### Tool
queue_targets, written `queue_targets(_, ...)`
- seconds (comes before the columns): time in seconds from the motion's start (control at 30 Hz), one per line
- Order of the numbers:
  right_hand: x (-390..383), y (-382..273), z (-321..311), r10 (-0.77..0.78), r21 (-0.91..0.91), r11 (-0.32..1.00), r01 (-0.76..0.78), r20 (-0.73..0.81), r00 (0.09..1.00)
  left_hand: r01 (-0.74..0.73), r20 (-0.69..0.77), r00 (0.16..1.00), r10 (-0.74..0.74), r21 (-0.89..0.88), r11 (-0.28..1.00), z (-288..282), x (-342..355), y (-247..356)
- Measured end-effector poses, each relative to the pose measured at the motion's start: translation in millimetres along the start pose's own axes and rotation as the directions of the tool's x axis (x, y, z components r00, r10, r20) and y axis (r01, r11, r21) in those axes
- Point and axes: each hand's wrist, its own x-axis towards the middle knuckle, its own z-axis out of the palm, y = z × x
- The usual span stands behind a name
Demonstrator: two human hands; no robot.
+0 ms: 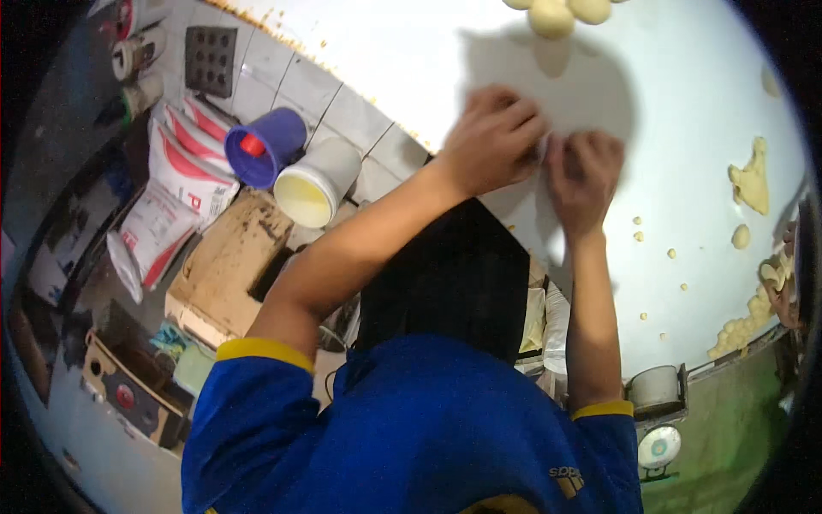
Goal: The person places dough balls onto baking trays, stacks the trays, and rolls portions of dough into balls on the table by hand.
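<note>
Over the white tabletop (685, 103), near its front edge, my two hands are close together. My left hand (498, 141) has its fingers curled in. Just beside it my right hand (588, 176) is also closed, fingertips bent toward the thumb. A small pale patch shows between them; what it is, I cannot make out. Beyond the hands sit several round dough balls (552, 19), partly cut off by the upper rim. A flat, irregular dough scrap (752, 177) lies on the right, with a small dough ball (741, 237) below it.
Dough crumbs dot the table's right side, and a pile of dough bits (745, 327) lies by another person's hand (783, 295). To the left stand a blue bucket (282, 146), a white bucket (336, 167), red-and-white bags (158, 227) and a cardboard box (227, 265). A metal pot (656, 390) is lower right.
</note>
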Motion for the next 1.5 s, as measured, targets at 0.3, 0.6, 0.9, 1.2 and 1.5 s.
queue_targets(0.3,44.8,7.8,7.0,-0.012,-0.037,0.999,0.009,-0.077,0.997,0.06,0.031,0.998,-0.063,0.067,0.996,-7.7,48.6,-1.4)
queue_targets(0.6,62.9,24.2,-9.8,-0.025,-0.14,0.99,0.011,-0.095,0.995,0.046,-0.011,0.999,-0.045,0.121,0.992,-18.7,62.9,-31.5)
queue_targets(0.9,43.2,54.5,-34.9,-0.07,-0.217,0.975,0.051,-0.081,0.994,0.026,0.016,0.999,-0.028,0.135,0.991,-34.9,51.4,-48.1)
queue_targets(1.2,22.9,60.3,-34.5,-0.159,-0.158,0.973,0.168,0.067,0.985,0.016,0.08,0.996,-0.026,0.123,0.992,-31.8,31.2,-44.8)
queue_targets(1.5,13.0,38.1,-25.5,-0.152,-0.027,0.988,0.152,0.003,0.988,-0.024,0.109,0.994,0.017,0.063,0.998,-23.7,14.3,-24.6)
